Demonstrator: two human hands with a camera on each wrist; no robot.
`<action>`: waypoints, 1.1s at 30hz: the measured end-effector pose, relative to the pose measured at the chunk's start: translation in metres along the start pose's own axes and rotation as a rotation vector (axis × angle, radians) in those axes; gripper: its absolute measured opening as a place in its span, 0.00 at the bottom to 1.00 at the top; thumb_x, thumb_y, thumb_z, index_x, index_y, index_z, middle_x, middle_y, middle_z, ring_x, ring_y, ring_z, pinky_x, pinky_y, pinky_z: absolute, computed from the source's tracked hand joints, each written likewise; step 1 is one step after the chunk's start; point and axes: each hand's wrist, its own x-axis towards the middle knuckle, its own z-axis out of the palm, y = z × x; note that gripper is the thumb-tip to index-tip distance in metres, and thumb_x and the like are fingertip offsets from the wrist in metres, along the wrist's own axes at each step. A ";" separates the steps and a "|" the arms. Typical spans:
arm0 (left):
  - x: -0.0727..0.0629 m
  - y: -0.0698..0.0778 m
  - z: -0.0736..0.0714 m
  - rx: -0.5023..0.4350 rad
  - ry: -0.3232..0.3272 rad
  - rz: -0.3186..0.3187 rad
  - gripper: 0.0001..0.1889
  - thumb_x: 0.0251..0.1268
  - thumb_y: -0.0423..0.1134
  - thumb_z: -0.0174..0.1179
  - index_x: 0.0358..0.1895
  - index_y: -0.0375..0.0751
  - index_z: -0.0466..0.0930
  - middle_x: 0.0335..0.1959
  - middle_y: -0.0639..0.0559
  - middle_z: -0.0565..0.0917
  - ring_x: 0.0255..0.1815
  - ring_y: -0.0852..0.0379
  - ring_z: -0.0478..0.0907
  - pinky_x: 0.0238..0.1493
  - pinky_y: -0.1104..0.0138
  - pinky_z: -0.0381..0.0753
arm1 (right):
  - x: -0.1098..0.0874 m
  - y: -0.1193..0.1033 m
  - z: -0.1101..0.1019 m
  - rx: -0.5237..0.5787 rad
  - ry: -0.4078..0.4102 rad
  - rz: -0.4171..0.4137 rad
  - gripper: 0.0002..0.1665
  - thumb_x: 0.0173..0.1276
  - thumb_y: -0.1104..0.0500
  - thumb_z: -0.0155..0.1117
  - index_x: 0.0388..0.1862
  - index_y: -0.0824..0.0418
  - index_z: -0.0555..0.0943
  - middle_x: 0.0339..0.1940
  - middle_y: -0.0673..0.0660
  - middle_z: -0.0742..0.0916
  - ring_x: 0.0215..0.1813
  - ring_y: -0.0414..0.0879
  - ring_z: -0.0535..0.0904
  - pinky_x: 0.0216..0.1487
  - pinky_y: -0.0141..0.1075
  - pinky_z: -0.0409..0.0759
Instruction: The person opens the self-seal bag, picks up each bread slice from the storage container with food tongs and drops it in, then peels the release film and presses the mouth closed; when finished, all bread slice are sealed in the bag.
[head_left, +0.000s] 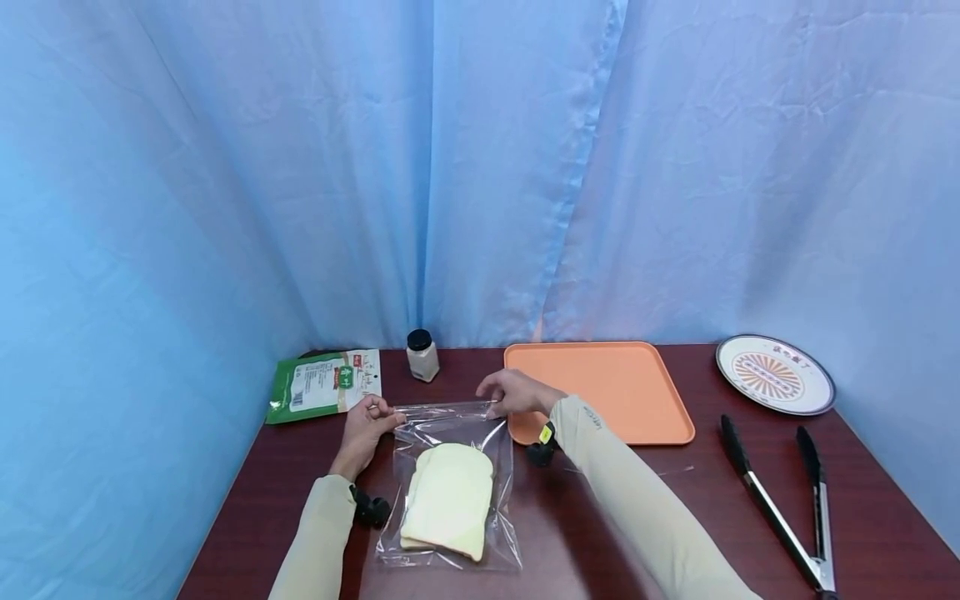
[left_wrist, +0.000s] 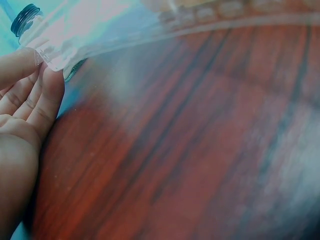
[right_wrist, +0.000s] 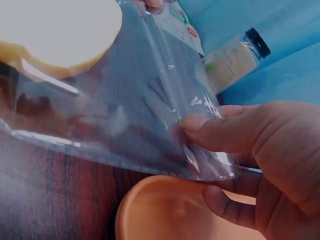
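Two slices of bread (head_left: 450, 500), one overlapping the other, lie inside a clear plastic bag (head_left: 504, 533) near the table's front. The bag's mouth faces the back of the table. My left hand (head_left: 365, 432) pinches its far left corner between thumb and fingers; the left wrist view shows that corner at the fingertips. At the far right corner, my right hand (head_left: 517, 393) grips the plastic, its thumb (right_wrist: 215, 131) pressed on top of the film. In the right wrist view the film stretches from the bread to that hand.
Behind the hands stand a green and white packet (head_left: 322, 387) and a black-capped jar (head_left: 422, 357). An orange tray (head_left: 600, 392) lies under and beyond the right hand. Farther right are a patterned plate (head_left: 776, 375) and open tongs (head_left: 783, 517). Blue curtains (head_left: 480, 167) border the table.
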 end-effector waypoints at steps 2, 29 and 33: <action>0.000 0.000 0.000 -0.002 -0.002 0.004 0.13 0.63 0.27 0.65 0.39 0.36 0.67 0.28 0.59 0.85 0.34 0.65 0.83 0.37 0.73 0.83 | -0.001 0.001 0.000 0.005 0.004 0.000 0.23 0.63 0.66 0.71 0.58 0.62 0.82 0.35 0.55 0.88 0.34 0.38 0.81 0.35 0.29 0.80; 0.000 -0.001 0.001 0.006 0.011 0.025 0.14 0.61 0.26 0.67 0.37 0.38 0.67 0.26 0.58 0.82 0.29 0.64 0.79 0.34 0.73 0.81 | -0.006 0.003 -0.001 0.128 0.034 0.036 0.25 0.63 0.59 0.72 0.59 0.64 0.80 0.39 0.57 0.90 0.37 0.41 0.84 0.39 0.34 0.81; 0.001 -0.001 0.001 0.007 0.018 0.024 0.14 0.61 0.26 0.66 0.37 0.37 0.67 0.25 0.59 0.81 0.28 0.64 0.78 0.34 0.73 0.81 | -0.002 -0.003 0.004 0.105 0.041 0.015 0.23 0.64 0.61 0.72 0.57 0.64 0.82 0.40 0.58 0.90 0.39 0.40 0.84 0.43 0.33 0.81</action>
